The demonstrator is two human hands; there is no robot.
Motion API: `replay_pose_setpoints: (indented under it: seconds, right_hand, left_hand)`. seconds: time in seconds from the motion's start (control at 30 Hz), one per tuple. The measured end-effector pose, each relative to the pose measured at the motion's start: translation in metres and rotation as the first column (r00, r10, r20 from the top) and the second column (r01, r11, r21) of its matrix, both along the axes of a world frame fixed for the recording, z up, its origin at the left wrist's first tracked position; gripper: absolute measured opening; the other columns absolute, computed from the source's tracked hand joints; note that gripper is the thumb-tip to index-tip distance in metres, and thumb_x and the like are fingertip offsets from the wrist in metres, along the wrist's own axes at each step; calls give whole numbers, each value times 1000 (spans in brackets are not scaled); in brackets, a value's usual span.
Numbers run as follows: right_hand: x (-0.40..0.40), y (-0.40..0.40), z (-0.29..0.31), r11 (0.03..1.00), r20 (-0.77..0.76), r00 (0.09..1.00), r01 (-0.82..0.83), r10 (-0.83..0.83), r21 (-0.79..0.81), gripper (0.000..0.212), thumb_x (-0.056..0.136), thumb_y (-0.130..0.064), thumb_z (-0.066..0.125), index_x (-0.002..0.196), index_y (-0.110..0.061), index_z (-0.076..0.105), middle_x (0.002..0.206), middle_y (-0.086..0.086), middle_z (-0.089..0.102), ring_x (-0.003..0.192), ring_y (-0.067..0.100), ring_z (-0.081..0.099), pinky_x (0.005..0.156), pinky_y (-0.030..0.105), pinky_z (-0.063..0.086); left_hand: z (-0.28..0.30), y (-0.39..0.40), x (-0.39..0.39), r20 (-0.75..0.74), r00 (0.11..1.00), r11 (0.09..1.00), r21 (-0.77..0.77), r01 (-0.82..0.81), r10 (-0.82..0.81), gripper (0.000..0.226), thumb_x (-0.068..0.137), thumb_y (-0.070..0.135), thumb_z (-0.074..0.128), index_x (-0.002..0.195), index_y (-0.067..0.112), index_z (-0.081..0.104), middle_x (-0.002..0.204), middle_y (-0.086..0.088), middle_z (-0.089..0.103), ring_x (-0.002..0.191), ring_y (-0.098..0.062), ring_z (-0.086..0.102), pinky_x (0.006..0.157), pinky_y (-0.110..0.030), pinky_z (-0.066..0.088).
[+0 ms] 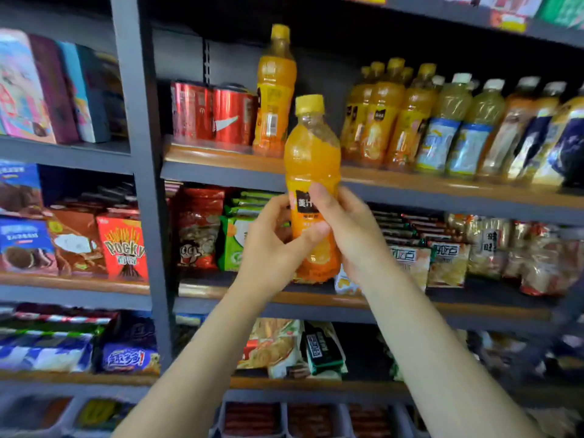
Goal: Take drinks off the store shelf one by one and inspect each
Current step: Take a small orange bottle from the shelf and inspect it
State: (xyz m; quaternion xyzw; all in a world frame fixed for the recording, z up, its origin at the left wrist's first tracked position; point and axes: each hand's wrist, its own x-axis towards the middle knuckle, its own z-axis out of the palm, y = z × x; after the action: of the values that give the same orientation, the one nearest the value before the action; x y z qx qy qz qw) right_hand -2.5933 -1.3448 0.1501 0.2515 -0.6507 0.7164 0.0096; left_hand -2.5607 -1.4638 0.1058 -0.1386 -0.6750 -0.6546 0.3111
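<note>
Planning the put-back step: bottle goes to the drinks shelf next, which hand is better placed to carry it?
Right, probably. The right hand has the fuller grip, wrapped around the orange juice bottle, and the matching orange bottles stand right of it. The left hand holds the label from the other side.

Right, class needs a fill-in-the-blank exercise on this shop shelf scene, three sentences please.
1. Both hands hold an orange juice bottle with a ____ cap.
2. The red cans stand on the shelf to the ____ of the lone orange bottle.
3. The Pocky box is coloured ____.

Missing words: yellow; left; red
</note>
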Motion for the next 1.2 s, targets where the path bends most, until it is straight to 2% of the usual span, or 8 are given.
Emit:
replay_pose_setpoints:
  seconds: [0.17, 0.27, 0.5, 0.63, 0.83, 0.93, 1.07, 1.2]
  right_hand:
    - [9, 5, -66, 996, 289, 957, 15, 12, -92, 63, 76, -60, 58, 126, -22, 67, 114, 7, 76, 107, 25, 72, 96, 49, 55]
    - [17, 6, -96, 985, 355, 934, 16, 47, -173, 47, 88, -50, 51, 125, -25, 66, 114, 4, 76, 105, 20, 73, 88, 39, 57]
    - [31, 10, -158, 976, 405, 911, 18, 73, -218, 44, 87, -33, 65, 130, -21, 64, 125, 9, 71, 117, 29, 68, 95, 41, 57]
    - [23, 14, -183, 979, 447, 894, 60, 34, -194, 67, 68, -53, 87, 124, -23, 67, 128, 14, 68, 116, 32, 67, 88, 41, 57]
    - [20, 21, -195, 991, 501, 865, 51, 16, -120, 93, 56, -65, 89, 128, -12, 61, 124, 15, 70, 115, 32, 67, 101, 52, 51]
    - [21, 26, -194, 996, 499, 866, 30, 15, -82, 88, 56, -68, 88, 120, -13, 64, 115, 11, 73, 107, 27, 70, 94, 45, 55]
    - [20, 34, -192, 999, 474, 880, 41, -37, 3, 53, 77, -48, 73, 119, -17, 64, 111, 3, 75, 105, 22, 71, 89, 38, 55]
    - [20, 34, -189, 996, 464, 883, 50, -78, 71, 52, 78, -49, 76, 119, -19, 64, 113, 2, 75, 107, 20, 71, 93, 38, 55]
  left_hand:
    - [-48, 6, 14, 179, 926, 884, 401, 239, -332, 42, 86, 32, 63, 122, 10, 67, 112, -9, 74, 103, -24, 71, 85, -35, 58]
    - [-65, 12, 18, 277, 867, 823, 521, 227, -414, 47, 83, 34, 62, 122, 8, 68, 113, -11, 74, 102, -23, 71, 83, -33, 59]
    - [-111, 17, 28, 559, 770, 881, 473, 10, -308, 58, 74, 55, 71, 121, 21, 64, 112, -11, 75, 102, -26, 73, 94, -50, 57]
    - [-123, 11, 32, 587, 707, 819, 574, -21, -394, 85, 68, 64, 79, 133, 13, 59, 135, -21, 61, 116, -32, 66, 97, -51, 55]
    - [-132, 13, 30, 547, 668, 766, 640, 55, -505, 47, 77, 48, 61, 107, 14, 71, 91, -10, 77, 77, -18, 75, 63, -29, 60]
    - [-131, 15, 27, 555, 685, 786, 616, 43, -472, 45, 77, 46, 63, 105, 11, 70, 85, -8, 77, 74, -18, 75, 61, -27, 59]
    - [-131, 17, 24, 559, 739, 817, 576, -21, -375, 55, 76, 45, 68, 117, 10, 59, 85, -4, 75, 75, -18, 74, 63, -28, 59]
    - [-127, 18, 22, 579, 745, 821, 566, -76, -331, 55, 75, 44, 72, 116, 11, 57, 89, -7, 75, 78, -21, 74, 68, -35, 61]
